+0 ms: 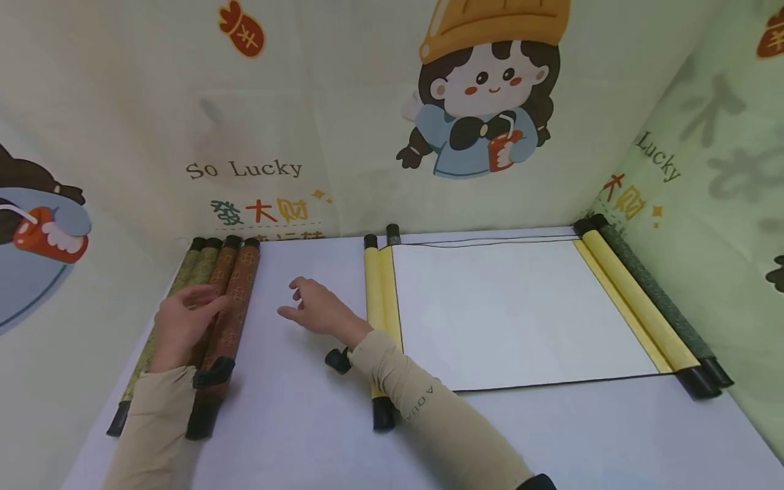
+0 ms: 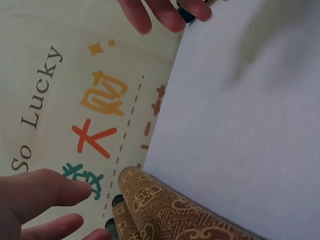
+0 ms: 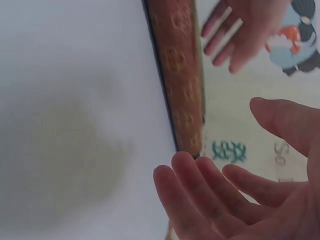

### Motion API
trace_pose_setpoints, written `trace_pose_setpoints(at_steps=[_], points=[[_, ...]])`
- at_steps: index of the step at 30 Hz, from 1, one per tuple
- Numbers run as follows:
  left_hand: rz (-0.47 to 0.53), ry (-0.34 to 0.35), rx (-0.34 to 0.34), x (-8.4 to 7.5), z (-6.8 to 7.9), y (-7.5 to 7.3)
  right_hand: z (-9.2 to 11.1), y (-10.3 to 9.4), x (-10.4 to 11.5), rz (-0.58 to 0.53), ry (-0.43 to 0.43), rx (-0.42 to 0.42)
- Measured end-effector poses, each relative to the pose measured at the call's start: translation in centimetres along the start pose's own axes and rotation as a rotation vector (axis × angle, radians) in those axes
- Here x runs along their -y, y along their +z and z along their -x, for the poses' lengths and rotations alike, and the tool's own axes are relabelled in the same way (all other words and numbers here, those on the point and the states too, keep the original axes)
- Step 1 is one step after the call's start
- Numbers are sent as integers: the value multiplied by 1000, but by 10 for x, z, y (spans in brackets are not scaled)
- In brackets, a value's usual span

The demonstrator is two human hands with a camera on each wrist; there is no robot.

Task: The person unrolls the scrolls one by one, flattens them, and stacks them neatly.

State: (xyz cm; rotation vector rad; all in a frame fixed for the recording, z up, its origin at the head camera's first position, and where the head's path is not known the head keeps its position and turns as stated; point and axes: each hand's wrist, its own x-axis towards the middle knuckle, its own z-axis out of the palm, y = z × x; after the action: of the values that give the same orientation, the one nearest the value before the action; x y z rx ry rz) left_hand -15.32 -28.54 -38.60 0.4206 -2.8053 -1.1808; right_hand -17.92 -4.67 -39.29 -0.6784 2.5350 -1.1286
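Observation:
My left hand (image 1: pixel 186 323) hovers over a row of rolled scrolls, its fingers loosely bent and nothing visible in its grasp. Beneath it lie two reddish-brown patterned rolls (image 1: pixel 239 299), side by side, and two olive-green rolls (image 1: pixel 204 264) to their left, all with black end knobs. My right hand (image 1: pixel 321 306) hangs over the white tabletop between the brown rolls and a spread scroll, thumb and fingers apart. The right wrist view shows that empty hand (image 3: pixel 235 205) near the end of a brown roll (image 3: pixel 180 75). In the left wrist view, the brown rolls (image 2: pixel 170 205) lie below the fingers.
To the right a scroll lies unrolled, its white sheet (image 1: pixel 502 306) bordered by yellow strips. A yellow-covered rod (image 1: pixel 375 292) is at its left; a yellow roll (image 1: pixel 643 303) and a dark grey-green roll (image 1: pixel 658 292) are at its right. A printed cloth backdrop (image 1: pixel 343 122) rises behind.

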Motion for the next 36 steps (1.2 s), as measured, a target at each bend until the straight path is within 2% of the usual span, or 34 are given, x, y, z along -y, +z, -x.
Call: trace_pose_setpoints(at_steps=[4, 6, 13, 19, 27, 36], points=[[-39, -9, 2, 5, -1, -5, -6, 18, 6, 11, -11, 35], [-27, -11, -1, 8, -2, -7, -10, 26, 9, 9, -16, 43], [13, -58, 12, 13, -3, -12, -21, 45, 21, -161, 50, 64], [-12, -12, 47, 19, -2, -11, -26, 62, 25, -263, 122, 74], [-54, 31, 55, 25, -2, -12, -32, 79, 32, -283, 146, 53], [-124, 39, 170, 30, -1, -12, -35, 92, 32, -336, 123, 43]])
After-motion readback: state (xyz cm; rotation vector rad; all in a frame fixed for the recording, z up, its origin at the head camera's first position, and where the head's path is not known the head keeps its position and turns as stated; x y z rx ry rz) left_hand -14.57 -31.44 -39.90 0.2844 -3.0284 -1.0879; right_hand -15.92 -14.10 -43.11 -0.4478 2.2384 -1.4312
